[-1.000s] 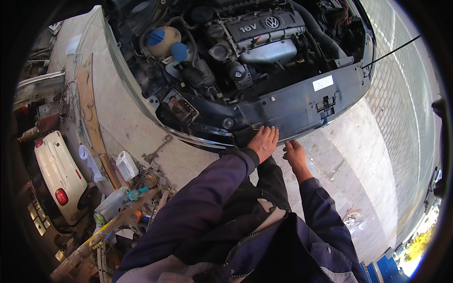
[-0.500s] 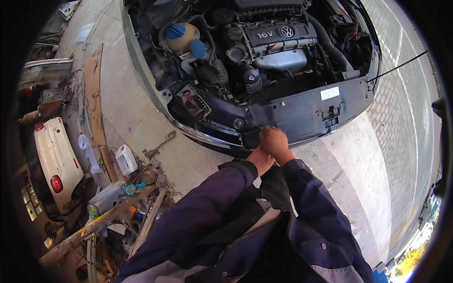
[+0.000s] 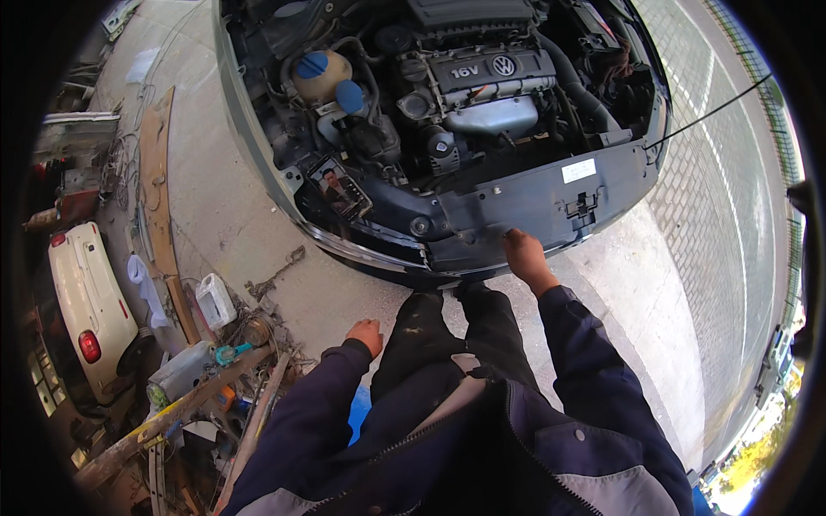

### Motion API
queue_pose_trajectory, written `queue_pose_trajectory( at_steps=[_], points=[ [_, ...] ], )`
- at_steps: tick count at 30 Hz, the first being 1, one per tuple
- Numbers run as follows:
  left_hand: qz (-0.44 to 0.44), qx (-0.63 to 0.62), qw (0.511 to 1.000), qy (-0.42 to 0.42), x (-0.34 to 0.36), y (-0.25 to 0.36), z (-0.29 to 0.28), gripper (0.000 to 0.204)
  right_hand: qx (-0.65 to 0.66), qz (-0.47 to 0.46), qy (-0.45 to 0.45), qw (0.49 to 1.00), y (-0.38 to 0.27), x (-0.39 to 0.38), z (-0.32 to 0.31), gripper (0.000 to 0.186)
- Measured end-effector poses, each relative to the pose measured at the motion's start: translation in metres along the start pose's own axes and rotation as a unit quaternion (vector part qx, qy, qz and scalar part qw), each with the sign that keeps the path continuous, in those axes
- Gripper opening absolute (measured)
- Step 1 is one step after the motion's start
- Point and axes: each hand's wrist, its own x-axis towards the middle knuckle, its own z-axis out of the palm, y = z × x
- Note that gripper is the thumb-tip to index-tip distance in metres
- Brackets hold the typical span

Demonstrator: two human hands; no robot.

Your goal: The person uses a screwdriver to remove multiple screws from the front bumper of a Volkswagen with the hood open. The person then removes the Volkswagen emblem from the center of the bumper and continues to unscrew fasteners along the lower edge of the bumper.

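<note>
My right hand point(image 3: 527, 260) is closed, fingertips together, at the front edge of the black plastic panel point(image 3: 482, 245) of an open car bay. Whatever it may hold is too small or hidden to make out. Lower and to the left, my left hand point(image 3: 367, 334) hangs beside my leg with its fingers curled; their inner side is hidden. Behind the panel sits the engine with its black cover point(image 3: 495, 73). A phone point(image 3: 340, 189) with a lit screen leans at the left of the bay, below the round coolant tank point(image 3: 320, 79).
A thin prop rod point(image 3: 710, 110) rises on the bay's right. Floor clutter lies left: a wooden plank point(image 3: 157, 185), a white jug point(image 3: 215, 301), a cream car bumper point(image 3: 93, 301) with a red lamp and a long bar point(image 3: 172, 421). Something blue point(image 3: 360, 413) shows beside my left forearm.
My hands were together at the panel's front edge and are now apart. The left has dropped down and left beside my leg; the right has shifted slightly right along the panel.
</note>
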Motion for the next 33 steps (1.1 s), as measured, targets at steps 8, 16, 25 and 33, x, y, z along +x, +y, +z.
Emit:
queue_pose_trajectory(
  at_steps=[8, 16, 25, 33],
  points=[
    [-0.076, -0.024, 0.997, -0.021, -0.041, -0.010, 0.024, 0.037, -0.019, 0.090, 0.098, 0.991, 0.098, -0.009, -0.065, 0.034],
    [-0.091, -0.115, 0.988, 0.041, -0.039, 0.062, 0.027, 0.040, -0.060, 0.045, 0.085, 0.994, 0.146, 0.029, -0.085, 0.028],
    [-0.145, -0.173, 0.974, 0.030, -0.046, 0.102, 0.050, 0.040, -0.058, 0.026, 0.052, 0.997, 0.155, 0.044, -0.085, 0.026],
    [-0.164, -0.197, 0.966, 0.042, -0.051, 0.120, 0.055, 0.039, -0.122, -0.014, 0.042, 0.991, 0.148, 0.047, -0.088, 0.028]
  ],
)
